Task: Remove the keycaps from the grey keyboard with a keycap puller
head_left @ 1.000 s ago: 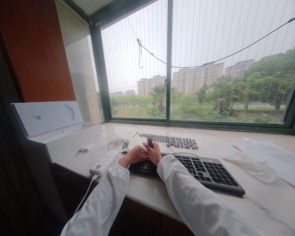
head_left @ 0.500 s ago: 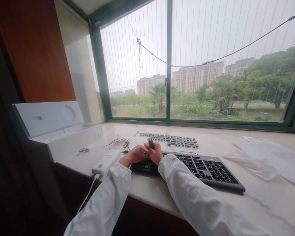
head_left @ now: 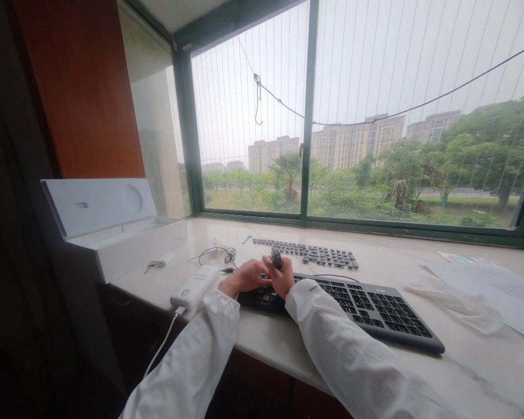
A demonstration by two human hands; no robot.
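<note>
At the far left, an open white box [head_left: 128, 256] sat on the pale counter [head_left: 465, 349]. Next came a white block [head_left: 195, 286] with a cable in its near end, then a loose tangle of dark cord [head_left: 227, 255].

The left hand [head_left: 247, 276] was curled low over the left end of the black keyboard [head_left: 358, 302], its fingertips meeting the other hand; I couldn't tell whether they pinched anything. The right hand [head_left: 282, 279] was closed in a fist round a dark handle [head_left: 276, 259], which poked up past the thumb. It looked stiff and light, best gripped around its shaft; its lower end was hidden.

Beyond the hands, loose keycaps [head_left: 314, 252] lay in rows: small, hard and, I'd judge, easily scattered, so best picked up singly by their sides. The keyboard stretched rightward, flat on the counter. I'd expect it to be rigid and fairly light, liable to slide on that smooth top, and steadiest held by its plain rim. A crumpled tissue [head_left: 460, 305] lay to its right.
</note>
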